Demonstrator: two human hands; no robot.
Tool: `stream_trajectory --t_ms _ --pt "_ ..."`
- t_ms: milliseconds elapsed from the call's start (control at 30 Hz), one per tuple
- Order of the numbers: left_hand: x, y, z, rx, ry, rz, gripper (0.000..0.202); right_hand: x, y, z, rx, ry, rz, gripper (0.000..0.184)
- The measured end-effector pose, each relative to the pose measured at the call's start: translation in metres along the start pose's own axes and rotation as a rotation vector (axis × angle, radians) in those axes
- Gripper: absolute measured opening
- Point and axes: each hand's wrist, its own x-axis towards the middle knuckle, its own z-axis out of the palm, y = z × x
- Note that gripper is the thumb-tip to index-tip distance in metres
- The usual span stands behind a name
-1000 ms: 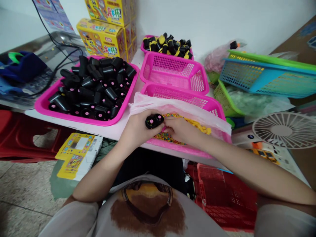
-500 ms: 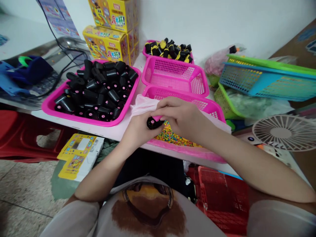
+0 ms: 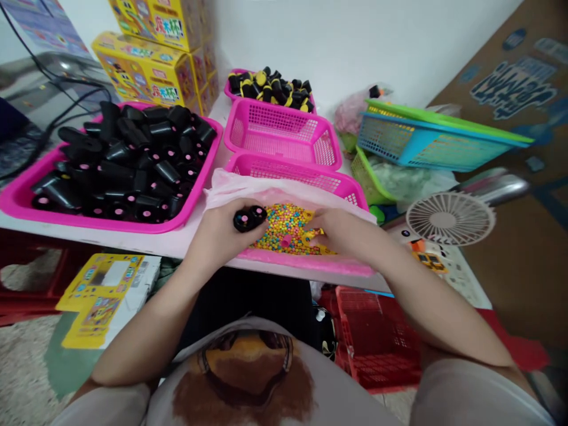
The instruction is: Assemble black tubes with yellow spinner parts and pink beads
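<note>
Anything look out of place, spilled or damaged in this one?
A yellow carton lies opened flat below the table edge at left, unlike the stacked yellow boxes. No spill or damage stands out; the visible balls lie within the plastic liner.

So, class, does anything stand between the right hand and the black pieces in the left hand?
Nothing visible blocks the right hand from the black pieces in the left hand; below the gap lie colourful beads and a small pink piece.
</note>
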Motion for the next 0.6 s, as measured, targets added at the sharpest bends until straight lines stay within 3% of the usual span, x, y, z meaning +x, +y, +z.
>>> stream_trajectory --t_ms 100,233,300,400,467,600 --pt "0.000 0.000 0.000 0.016 -0.005 0.003 0.031 -0.003 0.002 0.017 -0.049 -0.106 0.081 0.010" --pt "-0.002 0.000 -0.002 -0.009 -0.021 0.045 0.030 -0.014 0.001 0.019 0.041 0.010 0.060 0.020" --pt "-0.004 0.004 -0.004 -0.038 -0.047 0.058 0.033 -0.024 0.002 0.013 0.217 0.176 0.054 0.027" --pt "-0.011 0.015 -0.002 -0.110 -0.077 0.045 0.053 -0.040 -0.002 0.007 0.547 0.405 0.054 0.034" --pt "-0.019 0.023 0.005 -0.213 -0.082 0.058 0.062 -0.050 -0.014 0.008 0.770 0.453 0.037 0.041" --pt "-0.039 0.033 0.022 -0.450 -0.117 0.161 0.060 -0.061 -0.053 0.023 1.125 0.461 -0.006 0.046"
